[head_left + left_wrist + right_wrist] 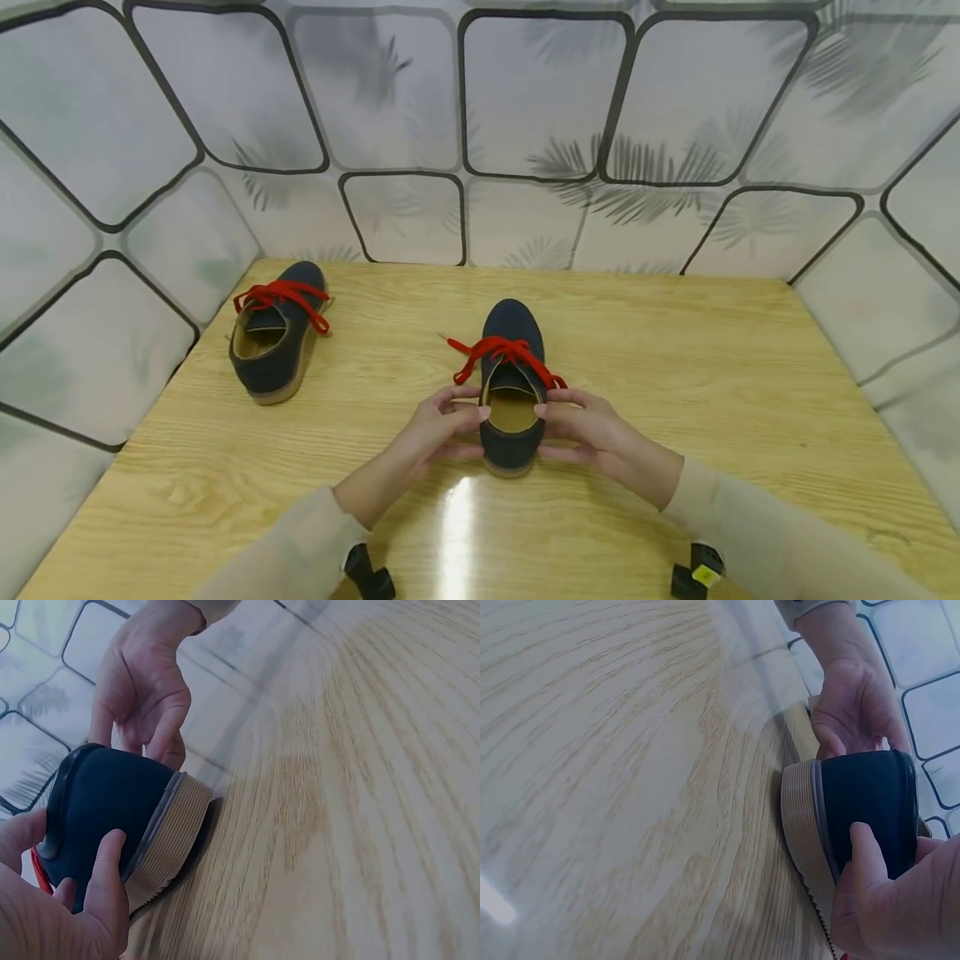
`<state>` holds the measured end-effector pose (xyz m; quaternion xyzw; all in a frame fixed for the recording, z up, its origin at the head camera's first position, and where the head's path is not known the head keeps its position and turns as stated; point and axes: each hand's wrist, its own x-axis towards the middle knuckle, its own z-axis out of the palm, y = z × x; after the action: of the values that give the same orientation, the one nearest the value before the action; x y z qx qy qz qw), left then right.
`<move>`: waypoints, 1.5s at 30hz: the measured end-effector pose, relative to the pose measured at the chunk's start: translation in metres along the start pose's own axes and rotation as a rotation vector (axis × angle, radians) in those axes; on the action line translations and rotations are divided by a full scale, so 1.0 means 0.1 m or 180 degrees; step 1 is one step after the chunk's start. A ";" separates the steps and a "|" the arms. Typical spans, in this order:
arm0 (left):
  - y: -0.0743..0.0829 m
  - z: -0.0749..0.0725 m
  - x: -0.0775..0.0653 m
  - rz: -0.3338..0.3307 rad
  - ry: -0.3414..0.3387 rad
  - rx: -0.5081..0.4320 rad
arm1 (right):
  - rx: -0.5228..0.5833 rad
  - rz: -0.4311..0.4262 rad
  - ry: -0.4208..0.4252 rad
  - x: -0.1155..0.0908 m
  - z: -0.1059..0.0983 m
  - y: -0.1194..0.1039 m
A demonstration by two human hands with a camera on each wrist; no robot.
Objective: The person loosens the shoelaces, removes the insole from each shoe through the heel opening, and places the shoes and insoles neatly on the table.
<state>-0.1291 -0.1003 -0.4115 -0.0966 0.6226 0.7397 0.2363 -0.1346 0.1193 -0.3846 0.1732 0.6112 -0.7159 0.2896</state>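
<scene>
A dark navy shoe (512, 321) with a tan sole and red laces (510, 350) tied in a bow sits mid-table, toe pointing away. My left hand (442, 427) grips its left side near the heel, thumb on the collar rim and fingers along the outside. On the opposite side my right hand (592, 432) pinches the collar the same way. Both wrist views show the shoe's heel (112, 787) and ribbed sole (802, 817) between the two hands; the sole looks slightly tilted there, and whether it fully rests on the table I cannot tell.
A second navy shoe (273, 367) with red laces, also bowed, stands at the table's back left. The wooden table (712, 358) is bounded by patterned walls (540, 100) at the back and both sides. Light glares off the table's front.
</scene>
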 end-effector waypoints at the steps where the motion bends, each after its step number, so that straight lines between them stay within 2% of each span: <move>1: 0.00 0.01 0.00 0.0006 0.0001 -0.0006 | 0.0014 -0.0001 0.0007 0.00 -0.01 0.00; 10: -0.02 0.14 0.01 0.0025 -0.0082 -0.0042 | -0.0025 -0.0004 0.0047 -0.04 -0.15 0.02; 19: -0.05 0.25 0.02 0.0054 -0.0236 -0.0090 | 0.0024 -0.0011 -0.0063 -0.11 -0.30 0.04; 24: -0.08 0.32 0.01 0.0064 -0.0218 -0.0139 | 0.0045 -0.0016 -0.0082 -0.16 -0.34 0.05; 33: -0.12 0.35 -0.04 0.0071 -0.0222 -0.0160 | 0.0084 0.0002 0.0019 -0.22 -0.34 0.10; 45: -0.15 0.35 -0.10 0.0084 -0.0314 -0.0125 | 0.0056 0.0047 -0.0028 -0.29 -0.36 0.15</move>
<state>-0.1075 -0.0669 -0.4132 -0.0564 0.5968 0.7587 0.2550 -0.1072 0.1591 -0.3858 0.1771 0.6023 -0.7199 0.2961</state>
